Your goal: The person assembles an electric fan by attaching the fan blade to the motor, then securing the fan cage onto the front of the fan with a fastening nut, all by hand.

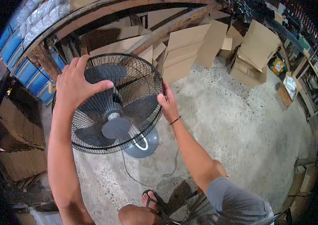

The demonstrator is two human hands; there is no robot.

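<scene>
Gripping the fan guard (pixel 129 75) w/ both hands, at the head of a standing fan. Pressing on the upper-left part of the wire w/ the left hand (pixel 74 84), palm flat and fingers spread wide. Pinching the rim on the opposite side w/ the right hand (pixel 168 105), fingers closed narrow on the edge (thin band (pixel 175 120) at the wrist). Looks like the step of steadying or turning the guard, judging from the two-sided hold; cannot tell if loose or already fixed. Behind the wire, seen sharp: dark blades (pixel 144 110) and round hub (pixel 116 128), so prob. not spinning.

For a next move, would call for even pressure from both sides, approx. same force, and for fingers well out of the mesh. Would call also for care w/ the grey round base (pixel 144 144) under the tilted head, and w/ the cord (pixel 133 177) lying loose near the foot in a sandal (pixel 151 198).

No worktop here: standing directly on a rough concrete floor (pixel 241 131). Beyond, at the far side, flat cardboard sheets (pixel 189 48) and folded boxes (pixel 252 56), leaning under old wooden beams (pixel 159 30). At left, blue panels (pixel 20 63), plus more cardboard (pixel 20 123) in shadow. At the right edge, shelves (pixel 309 78) w/ goods, too small to read.
</scene>
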